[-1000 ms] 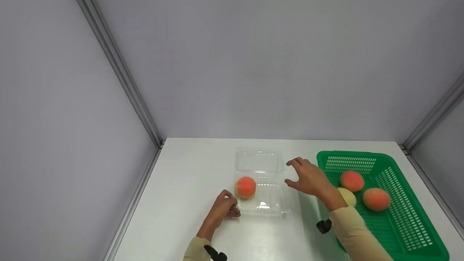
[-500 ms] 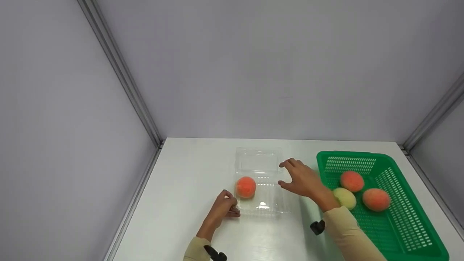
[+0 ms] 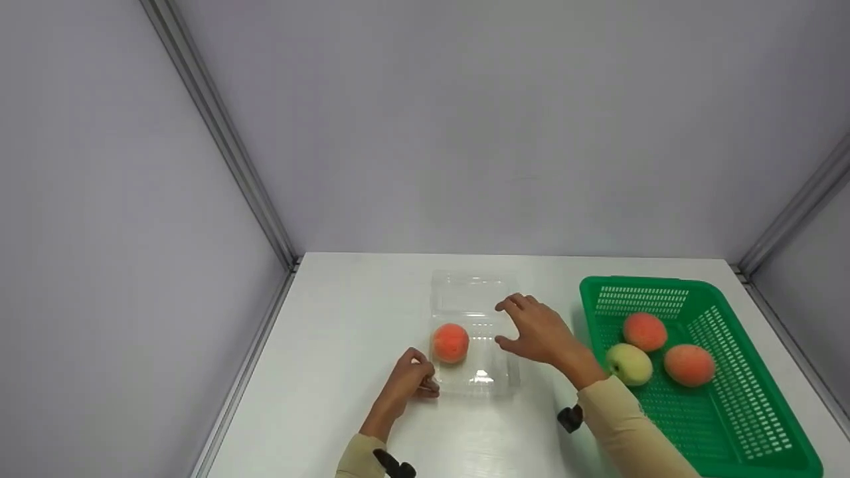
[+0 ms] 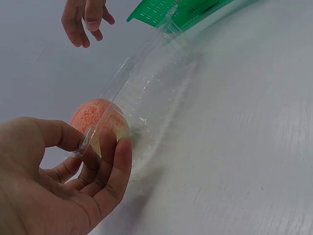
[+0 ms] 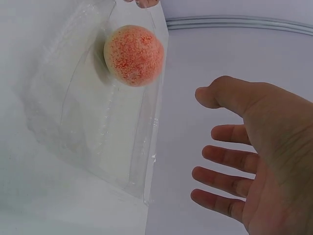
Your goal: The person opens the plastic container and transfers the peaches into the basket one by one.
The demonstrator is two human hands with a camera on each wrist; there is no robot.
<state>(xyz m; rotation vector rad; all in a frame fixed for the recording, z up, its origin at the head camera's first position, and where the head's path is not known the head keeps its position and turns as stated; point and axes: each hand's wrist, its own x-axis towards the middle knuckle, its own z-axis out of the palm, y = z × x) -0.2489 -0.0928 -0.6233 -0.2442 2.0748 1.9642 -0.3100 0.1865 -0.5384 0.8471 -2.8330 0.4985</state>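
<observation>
A clear plastic clamshell box (image 3: 491,365) lies on the table with its lid (image 3: 473,292) folded back toward the wall. One orange-red peach (image 3: 450,343) sits in the left part of its base; the left wrist view shows the peach (image 4: 100,120) behind the plastic rim. My left hand (image 3: 406,380) pinches the box's front left corner between thumb and fingers, as the left wrist view (image 4: 73,171) confirms. Above the right side of the box hovers my right hand (image 3: 541,332), thumb and fingers spread apart, holding nothing. The right wrist view shows the peach (image 5: 134,55) some way from that hand's fingers.
On the right stands a green perforated plastic basket (image 3: 764,392). In it lie two reddish peaches (image 3: 645,331) and a pale yellow-green peach-like fruit (image 3: 629,364). Grey wall panels enclose the white table (image 3: 345,312) at the back and sides.
My right hand has moved left from beside the basket to over the box's right side, uncovering more of the pale fruit. The left hand, box and peach have stayed put.
</observation>
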